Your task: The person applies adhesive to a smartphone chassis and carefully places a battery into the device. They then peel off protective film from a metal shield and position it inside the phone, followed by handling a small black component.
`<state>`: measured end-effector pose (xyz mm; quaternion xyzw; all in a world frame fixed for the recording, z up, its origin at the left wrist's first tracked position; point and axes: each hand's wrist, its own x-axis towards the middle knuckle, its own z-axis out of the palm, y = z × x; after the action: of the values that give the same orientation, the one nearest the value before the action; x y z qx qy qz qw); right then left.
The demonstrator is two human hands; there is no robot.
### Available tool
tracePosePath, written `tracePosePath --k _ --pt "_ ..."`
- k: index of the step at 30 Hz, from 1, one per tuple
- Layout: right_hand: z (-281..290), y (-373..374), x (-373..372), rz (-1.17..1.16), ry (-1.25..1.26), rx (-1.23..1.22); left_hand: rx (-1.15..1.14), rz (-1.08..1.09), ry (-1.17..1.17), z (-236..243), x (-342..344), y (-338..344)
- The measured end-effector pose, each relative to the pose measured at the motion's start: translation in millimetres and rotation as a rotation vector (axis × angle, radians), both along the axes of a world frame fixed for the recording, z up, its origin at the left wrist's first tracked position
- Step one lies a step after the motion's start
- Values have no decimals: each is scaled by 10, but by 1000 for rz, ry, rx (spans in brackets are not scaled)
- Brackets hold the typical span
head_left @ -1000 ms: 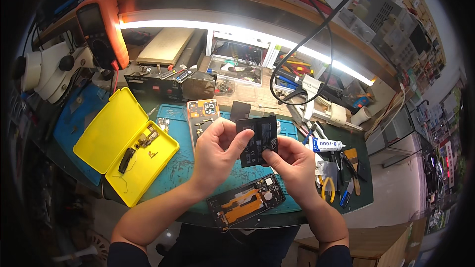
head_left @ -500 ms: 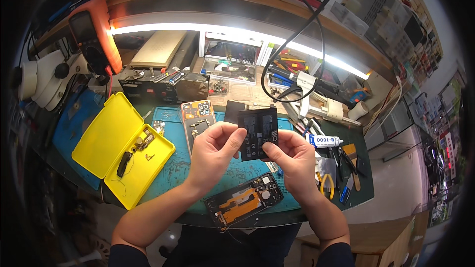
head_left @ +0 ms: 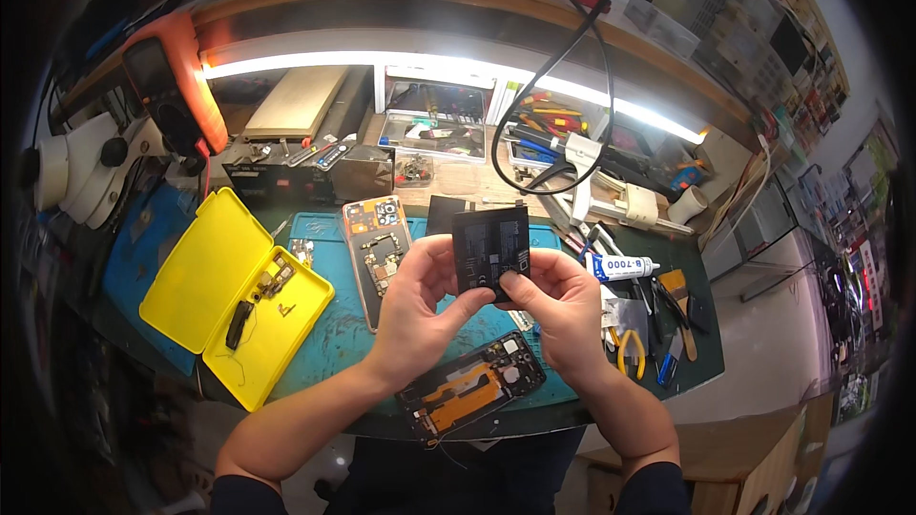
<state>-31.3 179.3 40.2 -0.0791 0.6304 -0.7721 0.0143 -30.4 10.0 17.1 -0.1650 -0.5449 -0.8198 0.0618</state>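
Note:
A flat black phone battery (head_left: 489, 240) with pale printing is raised above the mat between my two hands. My left hand (head_left: 426, 315) is closed on its left and lower edge, thumb along the bottom. On the other side my right hand (head_left: 558, 310) pinches the lower right corner, thumb on the printed face. Below them lies an opened phone frame (head_left: 472, 386) with orange flex cable across it. Beyond my left hand rests a second phone body (head_left: 382, 262) with its circuit board showing. Another flat black piece (head_left: 445, 215) lies partly hidden behind the battery.
On the left an open yellow case (head_left: 215, 272) holds small phone parts. To the right are a glue tube (head_left: 618, 267), yellow-handled pliers (head_left: 631, 353) and several tools. A blue mat (head_left: 329, 353) covers the bench; an orange multimeter (head_left: 196, 86) and a looped black cable (head_left: 496, 133) are at the back.
My left thumb has slid down from the battery's left side to its lower edge. The battery sits slightly further left in view, tilted a bit differently.

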Motion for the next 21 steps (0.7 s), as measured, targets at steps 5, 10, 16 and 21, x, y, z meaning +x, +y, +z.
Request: tracePosePath --k 5,10,16,21 --pt "-29 2 12 -125 223 223 -53 6 -49 45 -31 -51" --pt "89 65 -44 -316 983 636 -207 193 138 35 28 -109" --pt "85 166 -31 -389 1318 704 -378 344 598 130 -63 -185" --pt "73 264 -111 -335 1444 701 191 -433 -401 286 -100 -328"
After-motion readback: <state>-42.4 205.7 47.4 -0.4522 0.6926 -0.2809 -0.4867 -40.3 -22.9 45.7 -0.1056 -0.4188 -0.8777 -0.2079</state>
